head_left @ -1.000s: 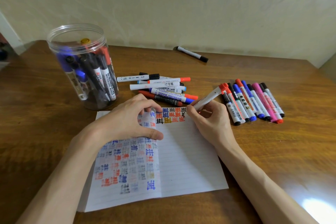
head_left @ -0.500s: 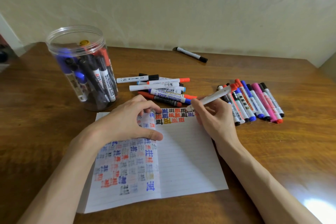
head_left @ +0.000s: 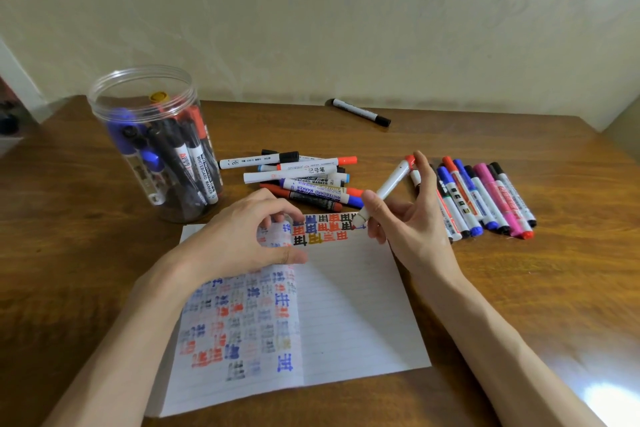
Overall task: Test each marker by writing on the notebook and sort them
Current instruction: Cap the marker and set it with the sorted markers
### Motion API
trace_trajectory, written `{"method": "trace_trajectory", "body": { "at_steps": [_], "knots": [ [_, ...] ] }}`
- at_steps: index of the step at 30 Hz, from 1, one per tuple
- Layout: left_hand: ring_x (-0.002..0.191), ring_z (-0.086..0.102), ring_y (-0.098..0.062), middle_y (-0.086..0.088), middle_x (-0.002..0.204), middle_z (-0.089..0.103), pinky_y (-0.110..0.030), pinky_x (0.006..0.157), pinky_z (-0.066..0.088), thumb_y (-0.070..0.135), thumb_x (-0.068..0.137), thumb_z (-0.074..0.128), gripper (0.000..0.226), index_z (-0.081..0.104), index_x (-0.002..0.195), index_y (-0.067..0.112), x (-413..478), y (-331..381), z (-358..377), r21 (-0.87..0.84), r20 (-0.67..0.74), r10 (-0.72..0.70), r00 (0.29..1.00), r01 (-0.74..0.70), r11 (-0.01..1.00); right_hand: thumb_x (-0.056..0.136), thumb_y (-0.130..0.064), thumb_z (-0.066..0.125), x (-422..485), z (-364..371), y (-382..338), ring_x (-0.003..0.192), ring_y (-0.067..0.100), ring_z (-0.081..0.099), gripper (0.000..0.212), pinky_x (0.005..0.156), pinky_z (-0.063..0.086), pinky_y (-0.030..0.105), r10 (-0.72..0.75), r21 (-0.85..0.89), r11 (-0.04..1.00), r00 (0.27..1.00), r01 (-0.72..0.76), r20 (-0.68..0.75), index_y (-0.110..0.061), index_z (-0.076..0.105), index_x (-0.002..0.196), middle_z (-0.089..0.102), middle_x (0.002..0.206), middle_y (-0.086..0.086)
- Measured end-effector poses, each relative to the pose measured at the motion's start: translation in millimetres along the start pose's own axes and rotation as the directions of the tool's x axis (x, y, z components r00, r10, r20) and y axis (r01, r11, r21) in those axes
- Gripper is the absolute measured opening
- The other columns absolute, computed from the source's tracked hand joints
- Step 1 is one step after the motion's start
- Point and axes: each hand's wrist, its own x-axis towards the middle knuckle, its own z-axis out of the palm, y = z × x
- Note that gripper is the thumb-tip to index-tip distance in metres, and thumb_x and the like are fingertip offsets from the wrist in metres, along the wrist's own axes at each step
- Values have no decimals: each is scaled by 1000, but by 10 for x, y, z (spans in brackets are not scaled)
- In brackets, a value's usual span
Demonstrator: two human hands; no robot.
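Marker (head_left: pixel 391 184) is gripped in the right hand (head_left: pixel 412 229), tip set on the notebook (head_left: pixel 346 315).
The notebook is pinned to the worktop (head_left: pixel 519 288) by the left hand (head_left: pixel 235 239), fingers curled over its turned page.

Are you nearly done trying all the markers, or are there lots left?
Past halfway, I'd guess. Done: a pile and a neat row of markers lie on the table, and test marks fill the top lines of the notebook. In hand: the right hand holds a red-ended marker at those marks, while the left hand holds the page down. Left: the jar holds many more.
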Motion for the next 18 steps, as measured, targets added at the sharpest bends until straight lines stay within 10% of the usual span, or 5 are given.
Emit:
{"method": "trace_trajectory", "body": {
  "at_steps": [18],
  "knots": [
    [94, 61, 5, 21, 96, 69, -9, 69, 47, 31, 94, 72, 17, 73, 111, 33, -20, 141, 86, -87, -309, 109, 945, -142, 986, 89, -23, 80, 1, -3, 1, 54, 23, 69, 86, 57, 57, 29, -75, 8, 997, 994, 74, 74, -27, 22, 153, 75, 69, 10]
  ]
}}
